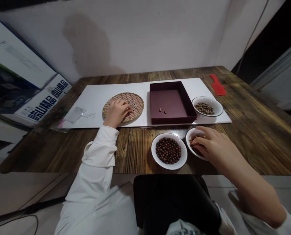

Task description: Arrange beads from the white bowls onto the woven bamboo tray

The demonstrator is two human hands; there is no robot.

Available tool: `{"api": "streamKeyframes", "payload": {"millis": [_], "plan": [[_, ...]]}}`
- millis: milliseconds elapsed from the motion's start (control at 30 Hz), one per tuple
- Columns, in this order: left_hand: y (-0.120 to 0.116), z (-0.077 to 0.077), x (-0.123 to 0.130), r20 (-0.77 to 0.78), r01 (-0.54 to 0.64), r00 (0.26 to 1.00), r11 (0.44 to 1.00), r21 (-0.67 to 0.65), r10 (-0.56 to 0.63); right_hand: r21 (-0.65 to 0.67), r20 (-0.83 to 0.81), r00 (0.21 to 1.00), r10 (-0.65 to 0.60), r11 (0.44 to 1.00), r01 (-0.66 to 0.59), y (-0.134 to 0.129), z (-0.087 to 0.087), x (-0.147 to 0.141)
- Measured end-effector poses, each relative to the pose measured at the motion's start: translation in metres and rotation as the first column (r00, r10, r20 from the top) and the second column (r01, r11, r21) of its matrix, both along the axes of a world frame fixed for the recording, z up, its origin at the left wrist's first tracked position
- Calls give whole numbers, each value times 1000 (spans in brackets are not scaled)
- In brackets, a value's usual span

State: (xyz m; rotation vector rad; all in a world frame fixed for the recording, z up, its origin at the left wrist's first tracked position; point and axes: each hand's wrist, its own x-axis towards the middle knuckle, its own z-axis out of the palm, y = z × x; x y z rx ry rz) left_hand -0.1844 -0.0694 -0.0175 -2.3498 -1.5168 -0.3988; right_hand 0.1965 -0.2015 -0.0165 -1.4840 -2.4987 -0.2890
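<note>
Brown wooden counter (133, 153) extends under both my left grip (116, 112) and my right grip (216, 146). Printed carton (47, 98): well to the left of the left grip. White board (93, 94) lies on the counter, reaching out to either side of the left grip. Open maroon box (169, 98) sits on the board, right of the left grip, ahead and left of the right grip. Round woven tray (122, 94) directly beneath the left grip. I log three white bowls: dark-bead bowl (184, 155) just left of the right grip; mixed-bead bowl (218, 107) ahead of it, beside the box; small bowl (191, 131) under it, brown beads inside partly hidden. Left grip: fingers bent and close together over the tray; I cannot tell whether they pinch anything. Right grip: fingers curled, tips down in the small bowl; I cannot tell whether a bead is pinched. Red flat tool (218, 88) beyond the right grip. Translucent pouch (74, 114) left of the left grip. Pale beads (135, 106) lie in the tray by the left fingertips; two loose beads (165, 112) lie in the box, between the grips.
</note>
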Motion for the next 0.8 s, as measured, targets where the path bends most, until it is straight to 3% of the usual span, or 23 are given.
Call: {"api": "streamKeyframes", "payload": {"millis": [233,400,600,800], "plan": [[0,-1,-3,48,-45,998,998,37,44,-1,-93,995,44,999,-44,4,-9,8],[0,-2,-1,62,-53,997,998,28,52,-10,-191,978,86,996,-90,2,-2,9],[1,-5,-1,47,1,999,1000,-1,-1,112,-286,933,221,974,-196,-2,6,5],[2,-6,-1,45,-27,999,1000,10,26,153,-308,920,244,967,-205,-5,11,2]]}}
